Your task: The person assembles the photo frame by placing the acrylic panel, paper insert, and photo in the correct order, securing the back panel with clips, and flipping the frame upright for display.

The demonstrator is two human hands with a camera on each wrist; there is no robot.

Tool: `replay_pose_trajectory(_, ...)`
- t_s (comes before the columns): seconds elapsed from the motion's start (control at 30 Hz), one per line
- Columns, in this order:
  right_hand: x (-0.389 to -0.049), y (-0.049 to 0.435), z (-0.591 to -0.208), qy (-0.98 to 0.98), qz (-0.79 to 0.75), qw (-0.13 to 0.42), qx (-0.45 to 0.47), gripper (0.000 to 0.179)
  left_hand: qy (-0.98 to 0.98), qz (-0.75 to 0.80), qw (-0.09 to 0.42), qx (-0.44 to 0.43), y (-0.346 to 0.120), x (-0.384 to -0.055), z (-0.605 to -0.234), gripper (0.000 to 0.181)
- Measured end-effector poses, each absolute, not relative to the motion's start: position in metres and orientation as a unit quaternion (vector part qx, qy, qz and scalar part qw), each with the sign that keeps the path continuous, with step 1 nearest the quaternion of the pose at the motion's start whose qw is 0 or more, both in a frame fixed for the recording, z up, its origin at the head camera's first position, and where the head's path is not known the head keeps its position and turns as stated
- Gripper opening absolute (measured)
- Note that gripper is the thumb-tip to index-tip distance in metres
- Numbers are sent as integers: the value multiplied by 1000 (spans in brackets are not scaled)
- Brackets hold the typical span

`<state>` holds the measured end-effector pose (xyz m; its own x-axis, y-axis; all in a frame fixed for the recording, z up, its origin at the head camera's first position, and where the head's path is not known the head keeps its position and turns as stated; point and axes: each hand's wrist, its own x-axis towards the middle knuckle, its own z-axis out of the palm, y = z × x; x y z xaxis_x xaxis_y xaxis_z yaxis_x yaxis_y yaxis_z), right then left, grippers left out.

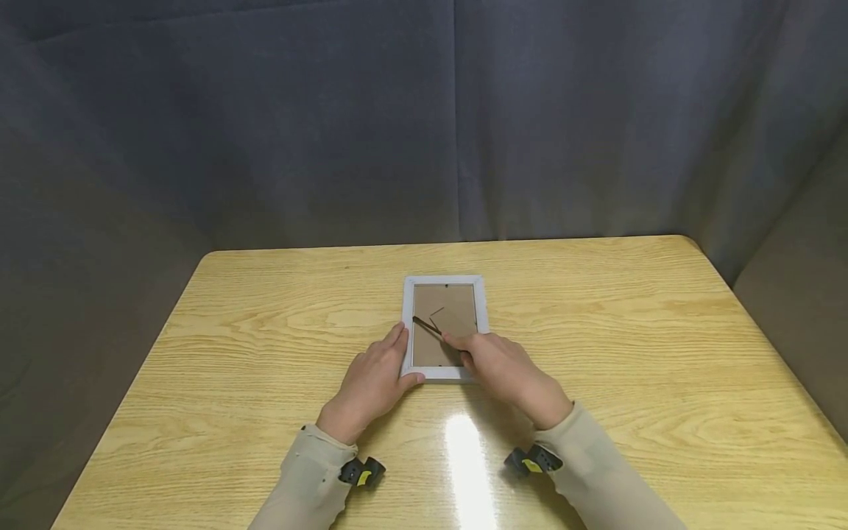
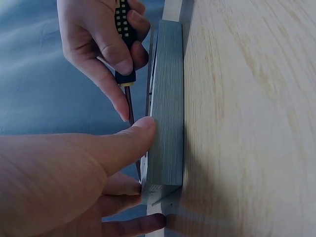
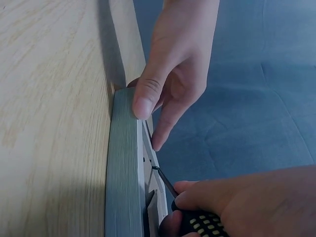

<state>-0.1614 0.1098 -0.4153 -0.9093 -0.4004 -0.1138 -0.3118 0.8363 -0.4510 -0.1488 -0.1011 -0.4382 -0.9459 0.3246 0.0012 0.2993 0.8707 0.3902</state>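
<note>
A picture frame (image 1: 444,279) with a pale grey rim lies back side up on the table, showing its brown backing board (image 1: 427,350). My right hand (image 1: 506,368) grips a screwdriver (image 2: 124,29) by its black handle with yellow dots, index finger stretched along the shaft. The screwdriver's tip meets the left inner edge of the rim, by a small dark tab (image 3: 155,168). At the frame's near left corner my left hand (image 1: 374,375) holds on, thumb (image 2: 143,126) against the near side and fingers along the left side. My right hand covers the near right corner.
The wooden table (image 1: 265,353) extends around the frame, with its far edge against a dark grey curtain (image 1: 331,132). Curtains also hang at both sides. Black wrist cameras (image 1: 362,472) sit at both cuffs, low over the table.
</note>
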Motion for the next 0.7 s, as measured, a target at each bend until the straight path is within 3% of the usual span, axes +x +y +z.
replay_pose_trajectory(0.7, -163, 109, -413, 951, -220, 109, -189, 45, 967, 192, 30, 162, -101, -149, -438, 82)
